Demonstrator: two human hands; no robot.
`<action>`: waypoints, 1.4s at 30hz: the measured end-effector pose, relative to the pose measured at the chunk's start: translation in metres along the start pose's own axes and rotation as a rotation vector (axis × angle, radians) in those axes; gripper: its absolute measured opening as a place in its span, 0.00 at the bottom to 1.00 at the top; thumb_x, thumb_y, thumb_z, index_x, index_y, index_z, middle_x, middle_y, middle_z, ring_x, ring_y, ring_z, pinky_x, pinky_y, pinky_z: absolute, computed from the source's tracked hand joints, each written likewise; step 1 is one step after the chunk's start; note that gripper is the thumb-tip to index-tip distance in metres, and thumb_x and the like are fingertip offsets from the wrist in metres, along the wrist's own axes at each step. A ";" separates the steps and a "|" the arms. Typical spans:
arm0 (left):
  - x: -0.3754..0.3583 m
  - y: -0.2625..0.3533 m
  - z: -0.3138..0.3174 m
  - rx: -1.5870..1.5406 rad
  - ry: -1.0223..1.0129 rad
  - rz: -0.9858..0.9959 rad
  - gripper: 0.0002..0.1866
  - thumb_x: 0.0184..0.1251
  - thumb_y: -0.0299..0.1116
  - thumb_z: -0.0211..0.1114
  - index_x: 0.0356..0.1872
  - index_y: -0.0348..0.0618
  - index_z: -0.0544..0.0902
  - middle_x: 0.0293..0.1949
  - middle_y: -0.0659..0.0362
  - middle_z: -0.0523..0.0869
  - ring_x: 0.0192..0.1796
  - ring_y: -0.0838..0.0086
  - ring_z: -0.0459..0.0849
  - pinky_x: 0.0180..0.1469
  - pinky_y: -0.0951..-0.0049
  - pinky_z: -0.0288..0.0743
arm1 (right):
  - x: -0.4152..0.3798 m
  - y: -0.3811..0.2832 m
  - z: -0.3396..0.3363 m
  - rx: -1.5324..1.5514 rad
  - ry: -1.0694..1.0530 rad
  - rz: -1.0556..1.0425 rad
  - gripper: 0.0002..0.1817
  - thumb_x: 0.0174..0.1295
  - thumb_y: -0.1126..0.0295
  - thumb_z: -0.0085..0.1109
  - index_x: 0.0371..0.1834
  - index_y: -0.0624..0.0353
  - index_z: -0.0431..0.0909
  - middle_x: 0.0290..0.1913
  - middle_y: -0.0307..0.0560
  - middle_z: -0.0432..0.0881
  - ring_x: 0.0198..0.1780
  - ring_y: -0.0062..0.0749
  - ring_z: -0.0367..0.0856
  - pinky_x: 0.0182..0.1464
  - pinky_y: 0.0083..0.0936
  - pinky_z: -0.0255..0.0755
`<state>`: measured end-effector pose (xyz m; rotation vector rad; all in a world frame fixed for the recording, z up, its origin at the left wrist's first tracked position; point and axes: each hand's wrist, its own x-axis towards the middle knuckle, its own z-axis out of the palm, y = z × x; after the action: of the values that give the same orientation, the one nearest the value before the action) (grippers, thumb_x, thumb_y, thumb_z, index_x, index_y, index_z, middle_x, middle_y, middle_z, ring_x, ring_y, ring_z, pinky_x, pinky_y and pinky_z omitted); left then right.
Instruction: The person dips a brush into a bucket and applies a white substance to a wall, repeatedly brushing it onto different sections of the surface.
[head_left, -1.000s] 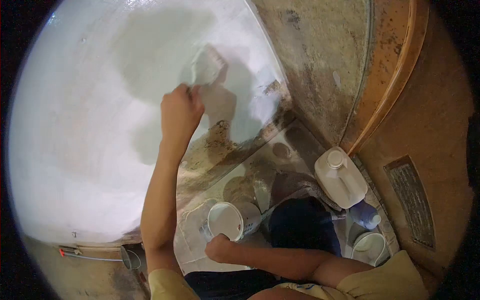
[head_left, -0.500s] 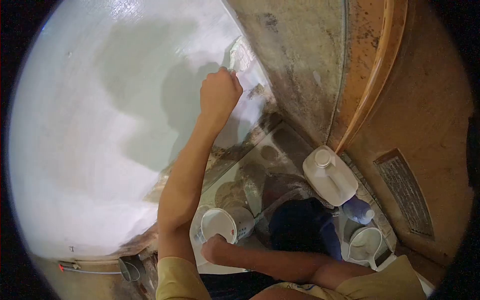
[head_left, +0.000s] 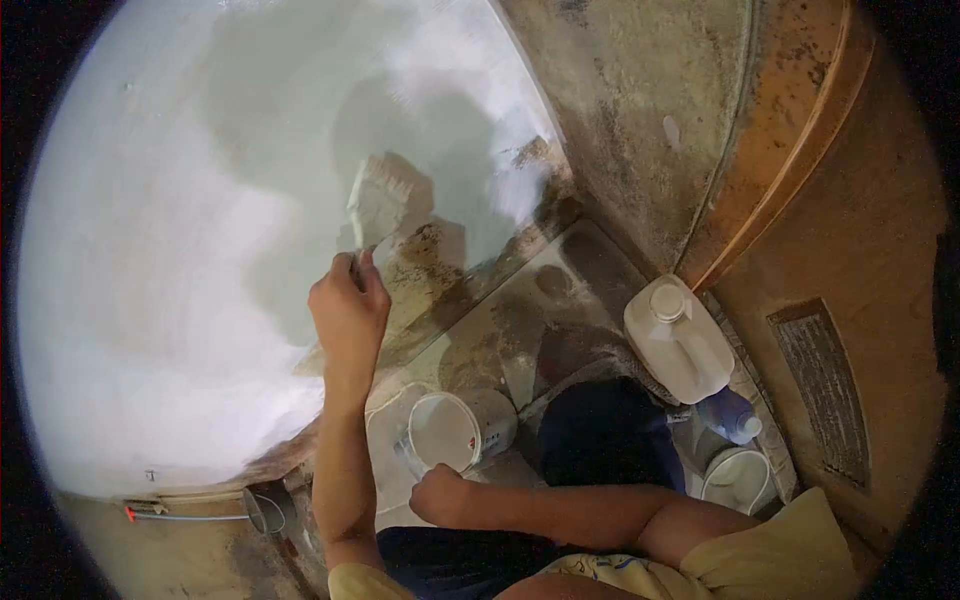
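Observation:
My left hand (head_left: 350, 305) is closed round the handle of a wide paintbrush (head_left: 380, 200). White paint coats the brush, whose bristles are at the lower part of the wall (head_left: 150, 250), just above a bare brownish patch. Low in front of me, my right hand (head_left: 440, 495) is a fist at the near edge of a white bucket (head_left: 478, 408), gripping it by its rim or handle; which one is hidden. Pale paint shows inside the bucket, which leans with its mouth toward me.
At right stand a white jug (head_left: 680, 340), a purplish-blue bottle (head_left: 728, 415) and a white pail (head_left: 738, 480). A grey unpainted wall (head_left: 640, 120) meets the painted one in a corner. A dark bucket (head_left: 265, 512) sits at lower left. A textured panel (head_left: 825, 385) lies far right.
My left hand has brought the paintbrush down and left from the corner to the wall's lower part. My right hand stays at the bucket. The view has shifted slightly.

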<state>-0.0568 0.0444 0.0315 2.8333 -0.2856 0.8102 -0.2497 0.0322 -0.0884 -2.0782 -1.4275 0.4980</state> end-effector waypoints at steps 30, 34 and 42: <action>0.008 0.063 0.102 0.016 -0.197 0.078 0.12 0.65 0.35 0.56 0.27 0.36 0.75 0.24 0.43 0.81 0.30 0.47 0.81 0.33 0.52 0.74 | 0.014 0.015 0.021 -0.060 -0.034 0.106 0.08 0.50 0.69 0.54 0.28 0.53 0.84 0.29 0.47 0.84 0.33 0.41 0.84 0.28 0.41 0.71; 0.035 0.091 0.157 -0.078 -0.136 0.179 0.16 0.66 0.39 0.54 0.29 0.34 0.78 0.22 0.40 0.81 0.28 0.43 0.81 0.33 0.50 0.74 | 0.019 0.014 0.011 -0.070 -0.134 0.179 0.18 0.44 0.70 0.64 0.43 0.47 0.86 0.41 0.43 0.85 0.39 0.40 0.84 0.29 0.45 0.76; 0.026 0.054 0.177 0.052 -0.207 0.183 0.13 0.69 0.36 0.52 0.32 0.35 0.77 0.28 0.41 0.82 0.32 0.45 0.82 0.36 0.51 0.76 | 0.004 0.020 0.011 -0.147 0.102 0.245 0.07 0.47 0.67 0.57 0.26 0.53 0.84 0.30 0.46 0.83 0.34 0.42 0.82 0.29 0.42 0.68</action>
<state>0.0416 -0.0507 -0.0960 2.9764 -0.5686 0.5620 -0.2402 0.0334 -0.1098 -2.3767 -1.1890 0.3844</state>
